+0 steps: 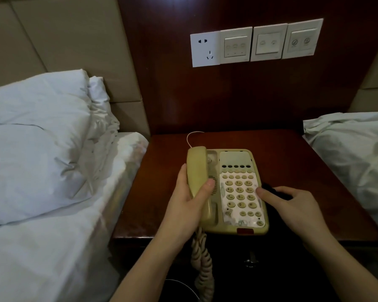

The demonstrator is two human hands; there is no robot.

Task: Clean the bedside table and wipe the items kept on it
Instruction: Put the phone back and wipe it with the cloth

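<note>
From your head camera you look down on a dark reddish wooden surface [166,171] wedged between two beds. Its back edge meets a dark wood wall panel [205,101] that carries a white socket [205,49] and three cream switch plates [271,42] in a row. A white pillow [37,136] and sheet crowd the left edge, and white bedding [354,149] of the second bed overlaps the right edge.

The back half of the surface is bare apart from a thin white cord [191,137] curling out from behind the phone. There is open wood along the left edge and toward the right rear corner; the front edge drops into shadow.

The telephone [240,188] is yellowed cream, with a pale keypad of round buttons and a red tab at its front. It sits near the front edge, roughly midway between the side edges, and its coiled cord [202,262] hangs over the front.

Your left hand [188,201] grips the handset [198,171], fingers behind and thumb across its front, at the cradle on the phone's left side. Your right hand [292,205] is half curled beside the phone's right edge, one fingertip touching the keypad border, over a dark object [273,191] that is too shadowed to identify; you cannot tell whether it is gripped.
</note>
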